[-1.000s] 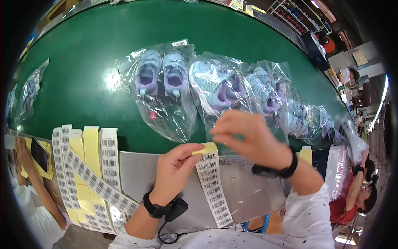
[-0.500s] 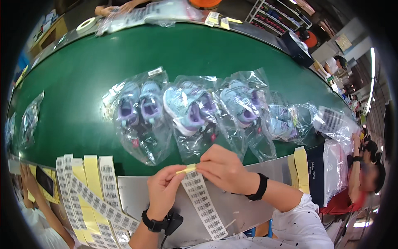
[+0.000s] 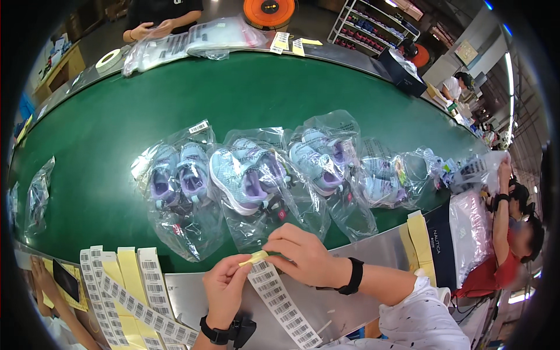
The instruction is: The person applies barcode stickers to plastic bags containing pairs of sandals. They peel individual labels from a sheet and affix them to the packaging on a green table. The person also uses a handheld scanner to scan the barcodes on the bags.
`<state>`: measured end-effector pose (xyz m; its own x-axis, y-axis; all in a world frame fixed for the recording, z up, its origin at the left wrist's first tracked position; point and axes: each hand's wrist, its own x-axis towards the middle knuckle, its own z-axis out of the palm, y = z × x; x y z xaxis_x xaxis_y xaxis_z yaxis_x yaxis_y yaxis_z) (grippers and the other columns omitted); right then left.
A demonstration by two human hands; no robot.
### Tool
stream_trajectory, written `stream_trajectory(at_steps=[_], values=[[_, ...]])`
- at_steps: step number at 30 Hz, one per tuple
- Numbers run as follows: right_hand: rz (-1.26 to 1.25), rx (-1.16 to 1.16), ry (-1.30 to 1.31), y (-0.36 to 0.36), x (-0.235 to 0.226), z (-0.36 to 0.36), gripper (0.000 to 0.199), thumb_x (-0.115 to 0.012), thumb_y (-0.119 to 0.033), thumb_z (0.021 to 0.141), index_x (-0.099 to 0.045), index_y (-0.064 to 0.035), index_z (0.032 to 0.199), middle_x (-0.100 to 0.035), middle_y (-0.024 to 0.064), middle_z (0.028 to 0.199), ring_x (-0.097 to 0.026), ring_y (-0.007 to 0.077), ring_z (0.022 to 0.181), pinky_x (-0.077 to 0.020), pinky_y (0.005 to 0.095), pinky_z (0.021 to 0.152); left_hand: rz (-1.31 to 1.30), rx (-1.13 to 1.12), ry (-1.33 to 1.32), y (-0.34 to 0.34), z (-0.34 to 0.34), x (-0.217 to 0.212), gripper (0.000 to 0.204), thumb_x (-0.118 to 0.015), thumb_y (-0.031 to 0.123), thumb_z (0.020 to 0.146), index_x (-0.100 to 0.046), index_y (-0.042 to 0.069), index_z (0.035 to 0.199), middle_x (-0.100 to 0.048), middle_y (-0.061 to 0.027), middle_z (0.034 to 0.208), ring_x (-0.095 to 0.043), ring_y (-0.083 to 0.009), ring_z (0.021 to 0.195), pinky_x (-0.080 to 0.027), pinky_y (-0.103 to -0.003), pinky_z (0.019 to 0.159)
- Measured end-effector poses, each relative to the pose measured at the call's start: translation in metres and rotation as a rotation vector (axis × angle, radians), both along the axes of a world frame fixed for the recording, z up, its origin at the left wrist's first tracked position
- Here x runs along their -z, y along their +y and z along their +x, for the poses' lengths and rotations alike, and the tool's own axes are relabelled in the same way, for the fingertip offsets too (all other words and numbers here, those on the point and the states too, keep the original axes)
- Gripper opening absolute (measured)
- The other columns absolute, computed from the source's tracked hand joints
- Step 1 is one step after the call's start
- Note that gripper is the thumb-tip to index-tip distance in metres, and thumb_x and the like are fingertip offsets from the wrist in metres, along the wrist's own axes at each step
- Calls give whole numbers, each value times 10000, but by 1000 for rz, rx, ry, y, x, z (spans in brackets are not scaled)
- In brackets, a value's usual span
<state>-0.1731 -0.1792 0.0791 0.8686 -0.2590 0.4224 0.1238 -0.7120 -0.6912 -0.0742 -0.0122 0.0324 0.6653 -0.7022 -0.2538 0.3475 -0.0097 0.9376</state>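
A strip of white barcode labels (image 3: 284, 303) hangs down toward me, its yellow backing end (image 3: 254, 258) uppermost. My left hand (image 3: 224, 286) pinches that yellow end between thumb and fingers. From the other side, my right hand (image 3: 304, 255) grips the same end with fingertips pressed together. Just beyond my hands, pairs of light blue and purple shoes (image 3: 245, 178) lie in clear plastic bags on the green belt (image 3: 204, 87). One bagged pair (image 3: 178, 181) is to the left, another (image 3: 324, 163) to the right.
More label strips (image 3: 125, 297) lie on the metal ledge at my left, and yellow backing strips (image 3: 421, 245) at right. A dark box (image 3: 440, 248) stands beyond them. Co-workers' hands show at far left, far side and right. A tape roll (image 3: 108, 60) rests across the belt.
The whole view has tilted, so the shoes and hands sit lower. Both hands keep hold of the strip's yellow end. The far-right co-worker's hand and bag have shifted.
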Motion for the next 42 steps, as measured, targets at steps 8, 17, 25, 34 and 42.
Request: stream_trajectory(at_steps=[8, 17, 25, 34, 42], values=[[-66, -58, 81, -3, 1, -9, 106, -694, -46, 782, -634, -13, 863, -575, 89, 838, -563, 266, 754, -475, 360, 640, -32, -16, 3, -3, -3, -12, 189, -621, -29, 893, -656, -44, 1078, -703, -62, 864, -596, -32, 743, -455, -163, 627], [-71, -28, 50, -4, 2, -11, 133, -679, -11, 777, -622, 14, 894, -570, 107, 844, -568, 277, 746, -475, 354, 636, 4, 51, 5, -5, -7, -13, 254, -639, -49, 871, -615, -52, 1124, -700, -81, 923, -618, -52, 781, -474, -169, 651], [-111, 18, 89, -7, -4, -13, 165, -691, -22, 769, -627, 8, 918, -562, 96, 899, -567, 257, 754, -469, 336, 627, -38, 102, 74, -14, -12, -25, 378, -603, -107, 851, -508, -62, 1214, -662, -159, 1076, -655, -145, 955, -526, -228, 794], [-239, -6, 31, -5, -13, -19, 115, -679, -3, 732, -624, 3, 833, -572, 109, 908, -572, 242, 745, -470, 337, 610, 4, 234, 72, -21, -16, -23, 528, -617, -113, 833, -412, -32, 1313, -577, -185, 1255, -666, -171, 966, -540, -240, 793], [641, 71, 151, -79, -81, 52, 99, -664, -44, 854, -622, 14, 921, -634, 77, 951, -613, 140, 759, -513, 280, 695, 101, 209, 43, -17, -7, -18, 548, -617, -114, 826, -400, -34, 1322, -549, -202, 1291, -679, -188, 945, -538, -231, 767]])
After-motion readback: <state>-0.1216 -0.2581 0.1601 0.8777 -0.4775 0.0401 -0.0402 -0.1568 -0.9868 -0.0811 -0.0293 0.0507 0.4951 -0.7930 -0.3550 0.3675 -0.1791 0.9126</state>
